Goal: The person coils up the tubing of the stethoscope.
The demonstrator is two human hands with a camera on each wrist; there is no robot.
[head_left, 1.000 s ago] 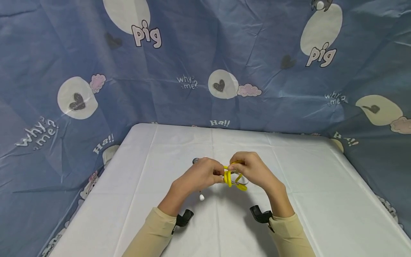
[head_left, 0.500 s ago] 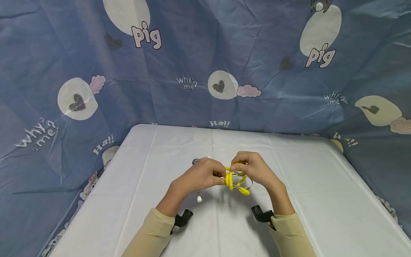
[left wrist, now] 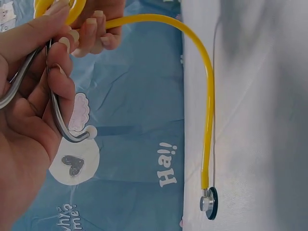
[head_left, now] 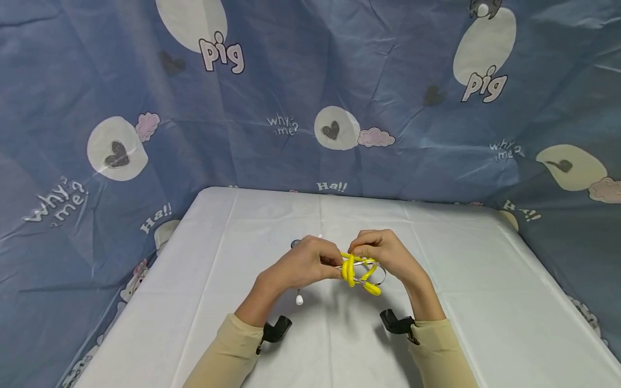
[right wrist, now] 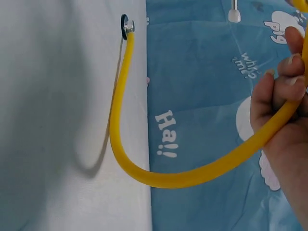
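A stethoscope with yellow tubing (head_left: 350,271) is held above the white table, its tubing wound in loops around the metal ear tubes. My left hand (head_left: 308,264) grips the metal ear tubes (left wrist: 57,113); a white eartip (head_left: 299,298) hangs below that hand. With curled fingers, my right hand (head_left: 388,256) pinches the tubing at the coil's far side. In the right wrist view a length of yellow tube (right wrist: 192,179) runs out of that hand in a wide bend. The chest piece (left wrist: 210,204) is at its end, close over the table.
A white cloth covers the table (head_left: 262,215). Behind it hangs a blue printed curtain (head_left: 417,161). Black wrist mounts (head_left: 278,329) sit on both forearms beside the beige sleeves (head_left: 233,345).
The coiled stethoscope has shifted slightly right and turned a little, showing more of the loops and metal. The right hand has shifted slightly right; the left keeps its grip.
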